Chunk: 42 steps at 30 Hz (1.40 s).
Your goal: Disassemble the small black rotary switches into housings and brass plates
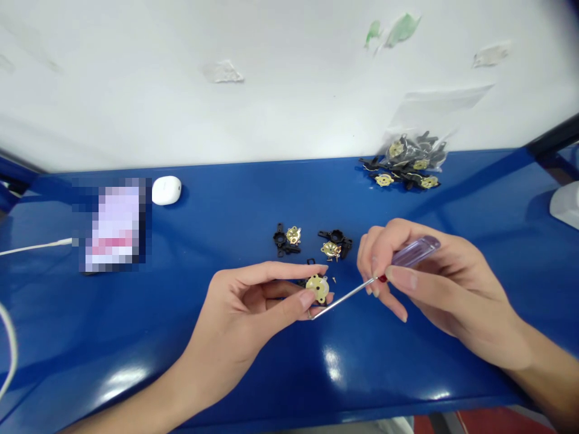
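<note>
Between its thumb and fingers, my left hand [253, 307] grips a small part with a round brass-coloured plate [318, 289] facing up and a black piece partly hidden under it. My right hand [434, 289] is closed on a screwdriver [414, 250] with a clear purplish handle. The screwdriver's thin metal shaft slants down to the left, its tip close to my left fingertips, below the plate; whether it touches anything I cannot tell. A tiny screw [334, 279] shows just right of the plate. Beyond my hands lie two more brass plates [294, 234] beside black plastic parts [335, 235].
At the back right, a clear plastic bag [418, 150] of similar black and brass parts leans at the white wall, with loose ones before it. A white earbud case [166, 190] and a blurred-out phone [115, 226] with a cable stand on the left of the blue table [226, 211].
</note>
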### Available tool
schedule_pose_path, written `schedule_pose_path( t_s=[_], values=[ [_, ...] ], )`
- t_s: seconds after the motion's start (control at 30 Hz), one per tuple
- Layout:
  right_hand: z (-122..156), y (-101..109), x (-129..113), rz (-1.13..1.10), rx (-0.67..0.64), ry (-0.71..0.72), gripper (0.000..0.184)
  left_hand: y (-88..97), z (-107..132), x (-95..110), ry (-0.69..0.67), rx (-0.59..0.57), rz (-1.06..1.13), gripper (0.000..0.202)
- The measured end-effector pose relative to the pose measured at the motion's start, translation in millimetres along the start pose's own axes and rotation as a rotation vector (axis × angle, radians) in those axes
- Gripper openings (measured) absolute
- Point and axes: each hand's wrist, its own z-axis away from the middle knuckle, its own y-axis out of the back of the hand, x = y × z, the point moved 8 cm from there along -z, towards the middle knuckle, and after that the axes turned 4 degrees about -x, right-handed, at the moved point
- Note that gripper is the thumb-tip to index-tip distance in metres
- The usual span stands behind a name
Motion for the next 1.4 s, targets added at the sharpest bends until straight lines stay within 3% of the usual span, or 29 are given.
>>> schedule_pose_path(
  t_s=[0.37,0.6,0.83,1.07,1.2,1.4],
  values=[
    [5,-1,-5,0.054,0.042,0.043,0.01,0.6,-1,-3,0.014,-0.009,-0.029,0.022],
    [7,-9,-28,0.23,0.039,0.308,0.011,2.3,-3,-2,0.023,0.005,0.007,0.022],
    [18,-27,-53,0.512,-0.108,0.584,0.024,4.8,-2,-3,0.02,0.023,0.034,0.023],
    [22,-43,-62,0.796,-0.147,0.626,0.018,5.7,-3,-1,0.005,0.031,0.048,0.022],
    [26,-46,-63,0.794,-0.096,0.663,0.022,6.2,-3,-1,0.005,0.03,0.044,0.022],
    [43,-42,-46,0.795,-0.006,0.579,0.003,7.4,-3,2,-0.009,0.051,0.034,0.021]
  ],
)
